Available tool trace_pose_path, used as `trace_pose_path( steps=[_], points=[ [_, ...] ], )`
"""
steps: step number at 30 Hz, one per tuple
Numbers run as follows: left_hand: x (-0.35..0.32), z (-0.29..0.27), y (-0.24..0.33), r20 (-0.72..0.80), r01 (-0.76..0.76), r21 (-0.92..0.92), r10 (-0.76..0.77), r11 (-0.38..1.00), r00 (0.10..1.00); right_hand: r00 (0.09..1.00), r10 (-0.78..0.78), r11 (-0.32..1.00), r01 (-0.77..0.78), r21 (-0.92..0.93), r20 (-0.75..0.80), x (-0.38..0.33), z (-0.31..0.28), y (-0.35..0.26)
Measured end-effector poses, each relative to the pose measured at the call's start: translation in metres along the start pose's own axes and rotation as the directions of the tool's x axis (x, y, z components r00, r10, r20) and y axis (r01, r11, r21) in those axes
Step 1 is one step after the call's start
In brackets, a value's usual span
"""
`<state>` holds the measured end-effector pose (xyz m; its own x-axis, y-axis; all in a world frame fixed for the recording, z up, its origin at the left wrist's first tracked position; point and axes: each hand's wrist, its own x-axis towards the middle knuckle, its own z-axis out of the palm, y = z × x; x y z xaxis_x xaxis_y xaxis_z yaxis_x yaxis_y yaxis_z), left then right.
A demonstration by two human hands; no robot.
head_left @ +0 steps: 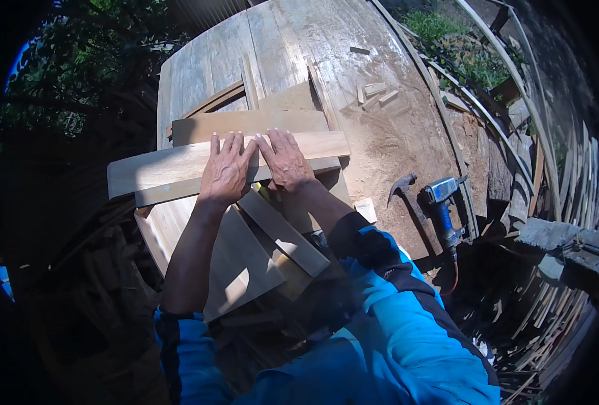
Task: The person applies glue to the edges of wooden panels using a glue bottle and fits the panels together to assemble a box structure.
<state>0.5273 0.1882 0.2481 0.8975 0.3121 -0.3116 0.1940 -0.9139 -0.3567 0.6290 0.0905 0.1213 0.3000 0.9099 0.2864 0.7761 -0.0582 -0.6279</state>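
A long pale wooden board [171,165] lies crosswise in front of me. Both palms press down on it near its middle. My left hand [226,172] is open, its fingers stretched across the board to the far edge. Close beside it, my right hand [286,162] lies in the same way, open with fingers extended. Just under the pale board's near side runs a greyer plank [178,191]. Beneath these is a wooden frame [152,233] with flat panels [235,260] and a narrow slat [282,233] slanting toward me. My thumbs are not clearly visible.
To the right, on the dusty wooden worktable [394,155], are a hammer [411,202] and a blue-and-silver air nailer [444,206] with a hose. Small wood offcuts [378,96] lie farther back. Stacked strips [556,317] stand at far right, and wood scraps [110,277] at left.
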Motion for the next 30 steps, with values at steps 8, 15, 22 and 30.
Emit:
trace_pose_path(
  steps=[8,15,22,30],
  points=[
    [-0.102,0.033,-0.018,-0.345,0.281,-0.917,-0.915,0.282,-0.207,0.993,-0.017,0.999,0.021,0.029,-0.115,0.008,0.01,0.009],
    [-0.065,0.05,-0.082,0.274,-0.685,-0.663,-0.949,-0.303,0.154,0.981,-0.054,0.999,0.053,-0.009,-0.186,0.022,0.022,0.017],
    [-0.023,0.041,-0.086,0.376,-0.57,-0.75,-0.925,-0.336,0.051,0.971,-0.064,0.997,0.054,-0.048,-0.229,0.042,0.027,0.033],
    [-0.006,0.047,-0.112,0.378,-0.598,-0.731,-0.925,-0.328,0.044,0.984,-0.04,0.996,0.053,0.071,-0.172,0.07,0.022,0.037]
  ],
)
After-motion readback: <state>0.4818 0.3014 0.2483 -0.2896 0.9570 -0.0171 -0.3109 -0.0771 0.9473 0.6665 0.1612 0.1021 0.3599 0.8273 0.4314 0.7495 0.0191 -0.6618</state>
